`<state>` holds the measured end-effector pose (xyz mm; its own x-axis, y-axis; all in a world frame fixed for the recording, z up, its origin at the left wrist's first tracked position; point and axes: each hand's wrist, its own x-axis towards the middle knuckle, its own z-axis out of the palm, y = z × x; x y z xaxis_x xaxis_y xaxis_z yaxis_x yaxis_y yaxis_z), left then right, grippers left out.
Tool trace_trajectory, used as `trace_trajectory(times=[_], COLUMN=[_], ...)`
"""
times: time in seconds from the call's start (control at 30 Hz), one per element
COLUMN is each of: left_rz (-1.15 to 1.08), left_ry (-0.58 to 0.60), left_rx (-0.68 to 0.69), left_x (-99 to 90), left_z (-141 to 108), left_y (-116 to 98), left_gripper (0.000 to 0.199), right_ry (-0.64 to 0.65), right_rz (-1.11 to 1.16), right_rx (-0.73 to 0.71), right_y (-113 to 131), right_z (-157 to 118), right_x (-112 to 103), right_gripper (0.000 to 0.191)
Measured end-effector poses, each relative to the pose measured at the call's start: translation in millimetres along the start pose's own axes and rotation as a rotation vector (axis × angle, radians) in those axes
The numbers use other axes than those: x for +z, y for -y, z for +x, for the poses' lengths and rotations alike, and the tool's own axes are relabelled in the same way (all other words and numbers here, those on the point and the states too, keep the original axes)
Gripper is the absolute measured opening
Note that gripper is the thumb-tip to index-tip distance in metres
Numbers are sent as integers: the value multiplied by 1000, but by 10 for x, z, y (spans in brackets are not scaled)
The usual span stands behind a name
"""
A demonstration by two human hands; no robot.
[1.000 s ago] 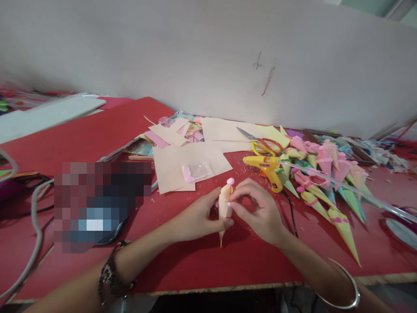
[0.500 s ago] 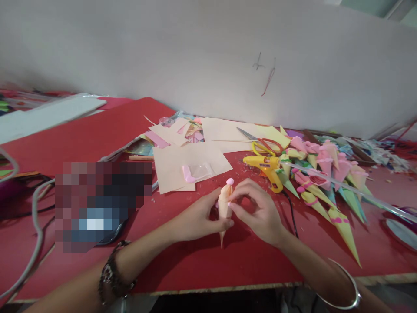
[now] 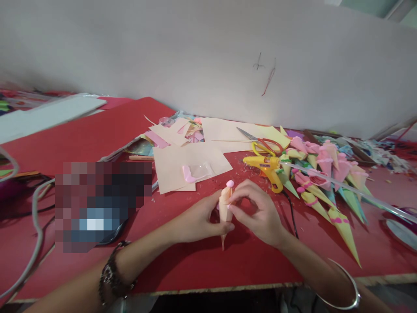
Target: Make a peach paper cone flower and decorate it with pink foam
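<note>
A small cream paper cone point(image 3: 225, 212) stands point down in my left hand point(image 3: 198, 219), with the thumb across its front and the fingers behind. On its top sits a pink clay ball point(image 3: 230, 184), above a peach folded or swirled part. My right hand point(image 3: 257, 211) is at the cone's right side, thumb and forefinger pinched close to its upper edge. A tiny pink bit shows at the right thumb tip; whether it is clay or a nail cannot be made out. Behind the hands, pink clay point(image 3: 188, 174) in clear plastic lies on cream paper point(image 3: 169, 167).
A yellow glue gun point(image 3: 265, 165) with a long clear stick lies right of centre, its black cord running forward. Scissors point(image 3: 260, 143) rest behind it. Several finished paper cones point(image 3: 342, 230) are heaped at right. A tape roll point(image 3: 402, 232) and a blurred-out dark object point(image 3: 114, 213) flank the red table.
The cone has shifted very slightly right and down in my left hand. My right fingers stay pinched at its side; everything else is unchanged.
</note>
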<state>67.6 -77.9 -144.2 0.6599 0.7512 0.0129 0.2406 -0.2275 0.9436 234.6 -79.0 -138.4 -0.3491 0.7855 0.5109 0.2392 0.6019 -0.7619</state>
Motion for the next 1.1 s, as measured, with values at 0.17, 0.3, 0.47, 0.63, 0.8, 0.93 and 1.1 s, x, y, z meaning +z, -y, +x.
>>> trace_trajectory(times=[0.17,0.3,0.47,0.63,0.8,0.93,1.1], left_rz=[0,-34,-134,-243,-382,-461,-643], left_ry=[-11,-19,-13,9,-27,-107,-148], left_rx=[-16,-27,-119,-126,-87,-179,-121], left_x=[-9,-13,-41,-79,-72,-42,-32], left_z=[0,-5,-14,14,30,32,62], left_y=[-27,-49,-47,-28,33,103,68], left_gripper=[28,23,20,15,14,8,7], right_ry=[-46,-142,-137,18,61,35,-7], right_rz=[73,47,-6,-41,-129,-179,-176], right_rx=[21,107,171,195,190,186,160], right_y=[-27,-64,-98,-88,-70,-86,-72], right_z=[-14,-24,-18,2,17,15,14], right_x=[14,25,40,63,46,27,26], right_gripper=[12,12,17,17,13,8,6])
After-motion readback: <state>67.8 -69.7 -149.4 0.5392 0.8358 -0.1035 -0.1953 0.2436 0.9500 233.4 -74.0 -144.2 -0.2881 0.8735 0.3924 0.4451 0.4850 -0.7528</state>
